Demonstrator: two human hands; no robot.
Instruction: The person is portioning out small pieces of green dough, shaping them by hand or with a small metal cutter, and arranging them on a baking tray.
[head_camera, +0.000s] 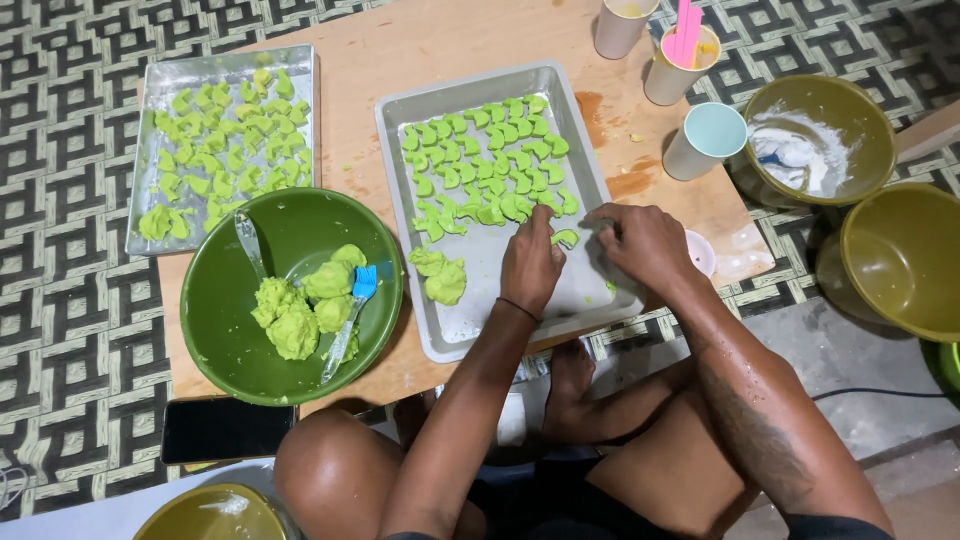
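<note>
Both hands meet over the near right part of the rectangular grey metal baking tray (600, 185), where a small curled piece of bright green dough (565, 238) lies on the bare metal between them. The left hand (532, 262) has its fingers drawn together, tips down at the piece's left edge; the right hand (645, 245) reaches in from the other side, fingers bunched near it, though I cannot tell whether either truly pinches it. The piece sits just below the rows of shaped green dough pieces (485, 165), seemingly continuing them. Two lumps of unshaped green dough (440, 275) wait at the tray's near left, within easy reach. The round green plastic bowl (225, 310) beside it holds more dough and a blue-headed brush (362, 285).
</note>
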